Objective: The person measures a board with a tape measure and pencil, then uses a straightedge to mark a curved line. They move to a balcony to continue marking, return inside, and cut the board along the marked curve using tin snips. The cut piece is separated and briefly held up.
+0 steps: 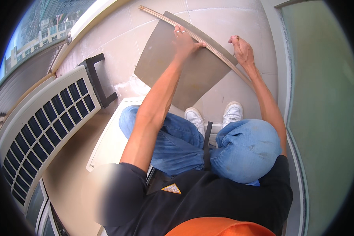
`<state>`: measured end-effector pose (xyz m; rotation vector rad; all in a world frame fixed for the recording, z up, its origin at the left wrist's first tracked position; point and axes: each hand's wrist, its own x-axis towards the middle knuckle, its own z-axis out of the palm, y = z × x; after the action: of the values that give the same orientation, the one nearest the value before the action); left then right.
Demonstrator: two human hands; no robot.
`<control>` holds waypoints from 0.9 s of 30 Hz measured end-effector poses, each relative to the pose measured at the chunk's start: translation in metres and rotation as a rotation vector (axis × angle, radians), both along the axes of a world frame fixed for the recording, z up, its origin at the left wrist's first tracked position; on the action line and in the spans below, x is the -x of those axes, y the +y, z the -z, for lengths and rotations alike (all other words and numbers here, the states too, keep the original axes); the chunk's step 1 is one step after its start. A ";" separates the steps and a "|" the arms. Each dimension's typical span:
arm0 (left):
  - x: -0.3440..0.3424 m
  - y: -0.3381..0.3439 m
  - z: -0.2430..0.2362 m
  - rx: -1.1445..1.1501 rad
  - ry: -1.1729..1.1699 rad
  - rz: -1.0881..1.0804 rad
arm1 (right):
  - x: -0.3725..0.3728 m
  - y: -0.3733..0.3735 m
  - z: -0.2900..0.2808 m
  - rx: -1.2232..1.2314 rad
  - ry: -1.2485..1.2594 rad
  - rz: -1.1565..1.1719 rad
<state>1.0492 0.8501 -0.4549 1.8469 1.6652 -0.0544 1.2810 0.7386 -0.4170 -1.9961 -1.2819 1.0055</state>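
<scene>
A brownish-grey flat sheet (161, 59) lies at an angle on the floor in front of my feet. Across its far part runs a long, thin wooden strip (220, 55), sticking out past the sheet at both ends. My left hand (184, 44) presses down on the strip, its thumb and fingers spread along it; a ring shows on one finger. To the right, near the sheet's right corner, my right hand (243, 52) is closed in a pinch. Whatever small thing it may hold is too small to name.
Light floor tiles (224, 23) surround the sheet. A white air-conditioner-like unit with a dark grille (51, 118) and a dark bracket (100, 82) stands on the left. A pale panel (110, 137) lies beside my left leg. A framed glass door (322, 98) borders the right side.
</scene>
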 end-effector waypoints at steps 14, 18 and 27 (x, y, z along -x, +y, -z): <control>-0.009 0.003 -0.022 0.135 -0.068 -0.067 | 0.112 0.221 0.042 -0.158 0.352 -0.313; -0.010 0.005 -0.027 0.148 -0.052 -0.078 | 0.121 0.222 0.044 -0.149 0.339 -0.255; -0.011 0.005 -0.026 0.149 -0.053 -0.084 | 0.140 0.231 0.065 -0.214 0.287 -0.288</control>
<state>1.0602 0.8553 -0.4289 1.6525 1.6545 -0.0906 1.1412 0.9700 -0.4817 -1.4749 -1.4702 1.1832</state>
